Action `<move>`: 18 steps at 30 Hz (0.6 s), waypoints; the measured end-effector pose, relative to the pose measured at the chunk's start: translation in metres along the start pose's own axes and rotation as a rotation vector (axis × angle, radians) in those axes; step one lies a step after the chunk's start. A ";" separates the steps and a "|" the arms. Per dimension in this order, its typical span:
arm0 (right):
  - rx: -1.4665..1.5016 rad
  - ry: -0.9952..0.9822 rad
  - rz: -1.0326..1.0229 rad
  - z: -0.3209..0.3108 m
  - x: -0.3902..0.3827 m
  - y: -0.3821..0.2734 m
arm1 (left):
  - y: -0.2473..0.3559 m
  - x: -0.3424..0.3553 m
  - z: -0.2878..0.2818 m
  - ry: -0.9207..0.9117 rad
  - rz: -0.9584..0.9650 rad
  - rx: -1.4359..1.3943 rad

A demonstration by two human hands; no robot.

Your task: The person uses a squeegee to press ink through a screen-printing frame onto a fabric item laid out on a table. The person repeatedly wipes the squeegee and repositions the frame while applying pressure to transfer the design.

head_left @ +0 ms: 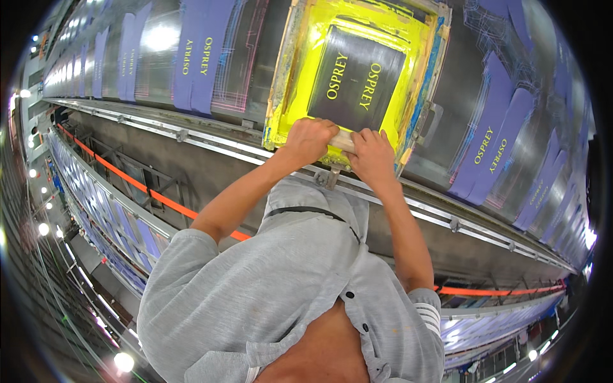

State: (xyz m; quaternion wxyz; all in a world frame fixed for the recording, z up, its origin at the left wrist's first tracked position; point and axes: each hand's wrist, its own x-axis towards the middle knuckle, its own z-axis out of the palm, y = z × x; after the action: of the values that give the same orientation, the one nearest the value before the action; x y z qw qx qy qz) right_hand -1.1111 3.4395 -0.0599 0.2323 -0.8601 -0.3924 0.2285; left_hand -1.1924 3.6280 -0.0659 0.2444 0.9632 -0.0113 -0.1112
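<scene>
A screen-printing frame point(438, 73) lies on a long sloped table point(249, 64), coated with bright yellow ink around a dark central panel point(354, 76) that shows lettering. Along the frame's near end, my left hand point(310, 137) and my right hand point(373, 152) are both closed on a pale squeegee handle point(342, 142), one at each end. The squeegee's blade is hidden. Just beyond my hands, a metal bracket point(332, 175) sits at the frame's lower edge on the rail.
Purple cut fabric pieces point(479, 153) lie along the table on both sides of the frame. A metal rail point(447, 220) with small clamps follows the near edge. An orange bar point(166, 198) and parallel tables point(96, 191) with more purple pieces stand behind me.
</scene>
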 end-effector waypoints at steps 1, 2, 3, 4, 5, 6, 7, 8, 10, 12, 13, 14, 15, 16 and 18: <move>0.156 -0.008 -0.016 -0.009 0.001 0.007 | 0.001 -0.004 0.001 0.012 -0.003 0.002; 0.319 -0.023 -0.039 -0.018 0.004 0.014 | -0.001 -0.010 0.004 0.021 -0.013 0.009; 0.391 0.061 -0.066 -0.029 0.010 0.022 | -0.008 -0.011 0.015 0.067 0.005 0.025; 0.214 0.347 -0.032 -0.040 0.016 0.043 | -0.010 -0.009 0.016 0.054 0.011 0.056; -0.006 0.606 0.099 -0.047 0.023 0.067 | -0.009 -0.007 0.015 0.037 0.012 0.085; -0.164 0.779 0.328 -0.047 0.026 0.093 | -0.006 -0.001 0.013 -0.027 0.006 0.101; -0.104 0.803 0.579 -0.044 0.024 0.120 | -0.001 0.008 0.014 -0.075 0.002 0.123; 0.162 0.744 0.661 -0.036 0.023 0.159 | 0.003 0.014 0.013 -0.061 0.037 0.131; 0.353 0.671 0.639 -0.035 0.030 0.170 | 0.007 0.004 0.012 -0.019 0.030 0.109; 0.261 0.730 0.569 -0.045 0.031 0.158 | 0.004 -0.002 0.016 0.018 0.020 0.067; 0.239 0.755 0.566 -0.050 0.034 0.154 | -0.002 0.000 0.019 0.053 0.025 0.026; 0.281 0.773 0.561 -0.056 0.037 0.142 | -0.006 -0.001 0.020 0.076 0.026 -0.015; 0.320 0.788 0.562 -0.058 0.034 0.134 | -0.008 -0.004 0.023 0.097 0.029 -0.060; 0.368 0.791 0.583 -0.055 0.032 0.133 | -0.009 -0.005 0.024 0.074 0.022 -0.044; 0.450 0.829 0.590 -0.051 0.038 0.133 | -0.006 0.001 0.019 0.029 0.011 -0.003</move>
State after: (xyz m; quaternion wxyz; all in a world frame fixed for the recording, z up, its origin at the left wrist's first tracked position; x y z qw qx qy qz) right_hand -0.9838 3.3799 -0.1047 0.4715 -0.8806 0.0477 0.0043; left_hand -1.1953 3.6245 -0.0855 0.2464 0.9643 -0.0128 -0.0958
